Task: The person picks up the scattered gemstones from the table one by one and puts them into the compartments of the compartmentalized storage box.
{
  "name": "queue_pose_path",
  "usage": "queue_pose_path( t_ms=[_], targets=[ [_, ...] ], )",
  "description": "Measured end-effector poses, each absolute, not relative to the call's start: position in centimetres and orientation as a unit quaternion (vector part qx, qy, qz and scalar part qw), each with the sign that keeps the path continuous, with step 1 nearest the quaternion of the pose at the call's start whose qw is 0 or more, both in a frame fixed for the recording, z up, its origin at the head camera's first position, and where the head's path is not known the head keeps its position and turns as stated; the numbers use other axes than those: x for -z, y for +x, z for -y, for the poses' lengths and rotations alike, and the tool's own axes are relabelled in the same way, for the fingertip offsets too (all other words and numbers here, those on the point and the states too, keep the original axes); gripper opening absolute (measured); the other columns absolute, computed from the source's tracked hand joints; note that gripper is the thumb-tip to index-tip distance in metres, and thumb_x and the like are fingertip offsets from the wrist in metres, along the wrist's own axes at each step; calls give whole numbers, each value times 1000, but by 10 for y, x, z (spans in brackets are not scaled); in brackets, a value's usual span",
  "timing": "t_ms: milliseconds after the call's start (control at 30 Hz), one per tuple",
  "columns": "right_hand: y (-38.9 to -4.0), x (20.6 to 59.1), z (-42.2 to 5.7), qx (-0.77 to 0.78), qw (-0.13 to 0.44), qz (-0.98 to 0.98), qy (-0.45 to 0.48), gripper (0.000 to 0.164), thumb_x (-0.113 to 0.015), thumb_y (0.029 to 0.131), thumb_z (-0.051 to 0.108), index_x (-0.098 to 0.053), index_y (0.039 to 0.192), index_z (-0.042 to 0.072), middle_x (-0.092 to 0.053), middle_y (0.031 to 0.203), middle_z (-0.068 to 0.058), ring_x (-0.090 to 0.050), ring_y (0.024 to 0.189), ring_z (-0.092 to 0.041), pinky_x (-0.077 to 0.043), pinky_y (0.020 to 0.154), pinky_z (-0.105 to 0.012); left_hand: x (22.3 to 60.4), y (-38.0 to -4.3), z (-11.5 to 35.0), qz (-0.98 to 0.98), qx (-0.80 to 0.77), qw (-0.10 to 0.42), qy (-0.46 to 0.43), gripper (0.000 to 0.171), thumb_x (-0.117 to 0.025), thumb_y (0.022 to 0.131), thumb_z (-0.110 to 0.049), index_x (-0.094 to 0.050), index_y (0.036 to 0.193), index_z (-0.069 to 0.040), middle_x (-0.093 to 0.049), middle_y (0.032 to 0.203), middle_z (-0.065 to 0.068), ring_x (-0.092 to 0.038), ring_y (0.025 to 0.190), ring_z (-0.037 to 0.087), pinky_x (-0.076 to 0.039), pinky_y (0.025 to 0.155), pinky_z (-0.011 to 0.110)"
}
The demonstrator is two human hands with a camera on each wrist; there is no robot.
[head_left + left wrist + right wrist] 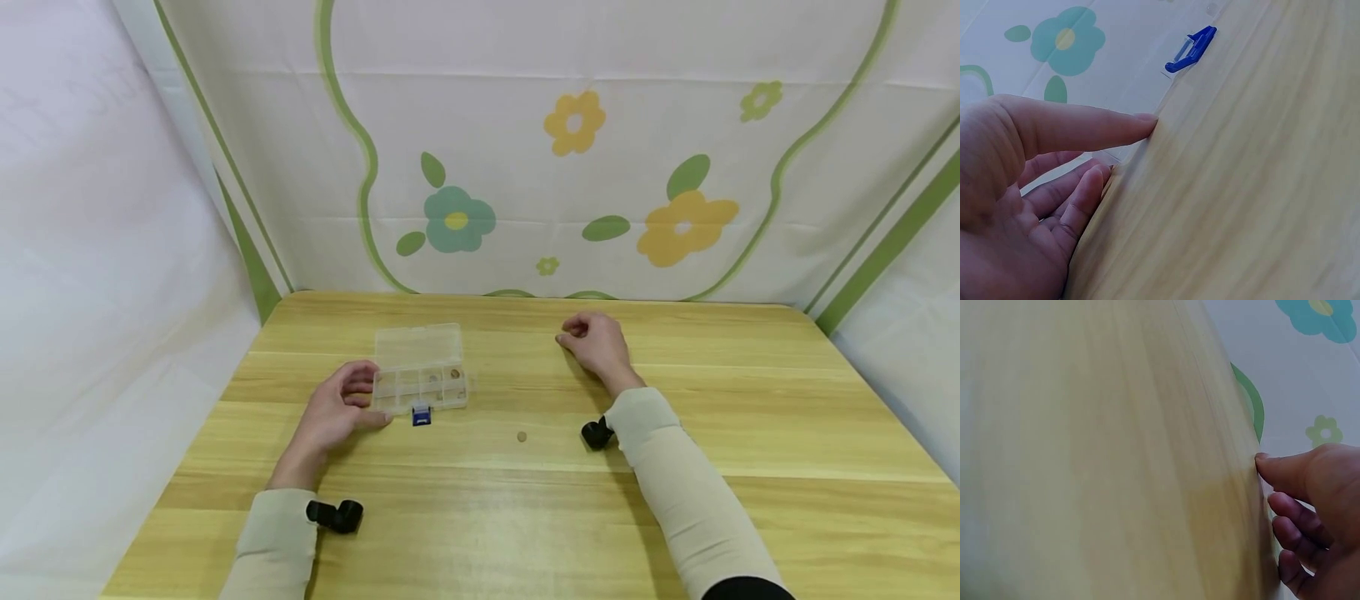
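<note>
A clear plastic compartment box lies on the table with its transparent lid raised toward the back. Small round brownish pieces sit in some of its compartments. My left hand holds the box's left end, thumb at the front edge, near the blue latch. Farther back and to the right, my right hand is low at the table, thumb and forefinger close together. A dark spot shows at its fingertips; whether it is a held piece is unclear. A small round tan disc lies between the arms.
The wooden table ends at a white cloth backdrop printed with flowers. More white cloth hangs on the left and right sides. A black wrist camera sits on the left cuff and another black camera on the right.
</note>
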State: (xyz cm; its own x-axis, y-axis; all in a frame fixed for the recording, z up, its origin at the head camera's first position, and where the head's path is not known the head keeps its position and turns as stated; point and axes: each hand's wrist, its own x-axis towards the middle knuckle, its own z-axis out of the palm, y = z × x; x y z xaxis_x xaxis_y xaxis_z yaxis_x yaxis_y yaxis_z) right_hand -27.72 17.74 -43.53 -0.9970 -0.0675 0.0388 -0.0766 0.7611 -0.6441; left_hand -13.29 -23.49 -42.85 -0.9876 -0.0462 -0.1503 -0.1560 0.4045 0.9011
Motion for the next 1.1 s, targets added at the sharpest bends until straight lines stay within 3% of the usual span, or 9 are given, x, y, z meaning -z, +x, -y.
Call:
queue_pose_path(
  t_ms=[400,1100],
  targets=[
    [-273,436,-179,-338,24,940,41,17,-74,103,21,-77,111,6,-76,110,-15,-70,103,-32,-57,96,-49,429,-133,234,-836,-543,49,-60,80,-91,79,-1,-54,150,-9,-59,147,19,-59,125,30,-49,102,29],
    [-271,436,-181,-315,12,949,26,24,-73,103,28,-75,108,5,-76,106,-16,-70,97,-31,-57,90,-46,427,-132,234,-833,-547,53,-63,80,-92,80,-2,-54,150,-9,-58,148,18,-58,126,30,-47,105,34]
  ],
)
